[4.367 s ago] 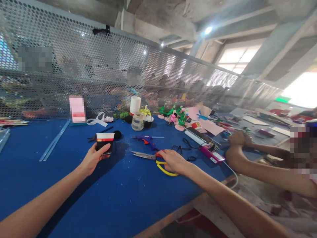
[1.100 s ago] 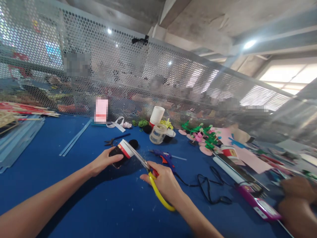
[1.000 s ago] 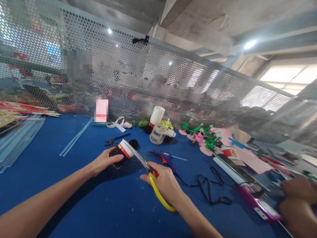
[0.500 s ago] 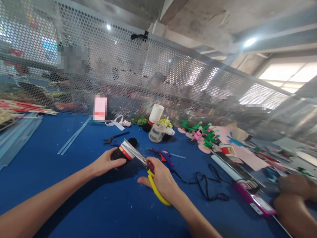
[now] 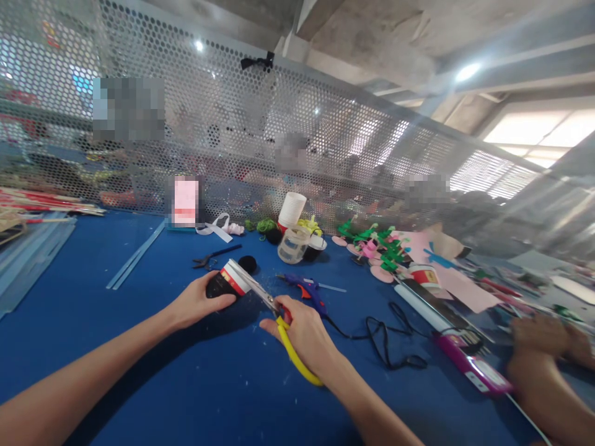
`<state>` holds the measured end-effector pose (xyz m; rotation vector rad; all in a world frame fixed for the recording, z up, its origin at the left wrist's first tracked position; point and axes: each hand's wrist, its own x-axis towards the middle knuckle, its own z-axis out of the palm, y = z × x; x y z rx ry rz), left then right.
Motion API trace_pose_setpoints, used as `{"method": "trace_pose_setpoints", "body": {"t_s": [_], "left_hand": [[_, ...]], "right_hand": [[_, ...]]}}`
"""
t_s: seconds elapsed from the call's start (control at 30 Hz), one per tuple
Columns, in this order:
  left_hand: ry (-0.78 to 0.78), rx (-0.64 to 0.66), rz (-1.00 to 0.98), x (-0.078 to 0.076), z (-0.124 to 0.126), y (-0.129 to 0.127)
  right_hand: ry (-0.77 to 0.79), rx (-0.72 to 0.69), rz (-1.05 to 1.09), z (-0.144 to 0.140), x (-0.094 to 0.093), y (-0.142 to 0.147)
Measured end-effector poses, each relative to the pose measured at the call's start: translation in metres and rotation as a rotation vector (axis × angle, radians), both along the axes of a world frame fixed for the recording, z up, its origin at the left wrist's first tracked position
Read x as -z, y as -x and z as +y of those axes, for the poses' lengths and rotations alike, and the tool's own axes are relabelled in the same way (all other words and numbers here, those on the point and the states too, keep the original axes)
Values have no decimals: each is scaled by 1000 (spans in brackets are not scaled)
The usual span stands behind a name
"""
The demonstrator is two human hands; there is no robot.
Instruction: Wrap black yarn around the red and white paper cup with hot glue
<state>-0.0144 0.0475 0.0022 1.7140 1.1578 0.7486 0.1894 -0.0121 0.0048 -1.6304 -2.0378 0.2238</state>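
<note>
My left hand (image 5: 199, 301) is closed around a paper cup (image 5: 226, 282), black below with a red band and a white upper part. The cup is tilted to the right, its white end toward the scissors. My right hand (image 5: 302, 328) grips scissors (image 5: 289, 348) by their yellow handles. Their metal blades reach up and left to the white part of the cup; whether paper lies between them I cannot tell. A round black ball (image 5: 247, 265) is just behind the cup. A blue hot glue gun (image 5: 304, 290) lies to the right of the blades.
Pliers (image 5: 211, 256) lie behind the cup. A stack of white paper cups (image 5: 292, 209) and a clear plastic container (image 5: 294, 244) stand farther back. The black cord (image 5: 385, 337) and purple power strip (image 5: 474, 365) are at right, near another person's arm (image 5: 539, 365). A perforated metal screen (image 5: 223, 142) bounds the table.
The scissor blades look closer together, and their handles have shifted slightly. The cup is nearly in place. At right, the other person's hand has moved a little; the whole view has shifted slightly.
</note>
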Motion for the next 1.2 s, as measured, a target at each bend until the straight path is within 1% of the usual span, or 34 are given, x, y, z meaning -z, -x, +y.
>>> {"method": "trace_pose_setpoints", "body": {"t_s": [0.1,0.2,0.23,0.27,0.33,0.4,0.47,0.53,0.63,0.77,0.97,1.2], "left_hand": [[62,18,-42,-3,4,4],[159,20,-162,-9,8,10],[217,30,-219,-11,8,12],[281,60,-305,-12,8,14],[428,171,-411,-13,7,15],[542,274,-441,-12,4,15],[579,308,-420,-11,0,12],[538,296,-381,-10,-3,9],[425,264,-311,-10,-5,4],[323,211,-220,-13,-6,1],[278,174,-166,-19,-8,-1],[221,145,-119,-18,-5,-1]], "right_hand": [[-3,1,7,-1,-1,0],[-18,-2,6,-2,-3,0],[-27,-13,8,-2,-3,1],[-34,-26,8,-2,-3,1],[-38,-45,-3,-2,-2,2],[-32,-56,-24,-2,-1,2],[-34,-75,-31,-1,1,1],[-48,-102,-20,-1,3,1],[-73,-134,8,-1,5,-1],[-84,-131,18,-1,6,-1],[-67,-97,-28,-1,4,1],[-18,-65,-64,-4,3,2]]}}
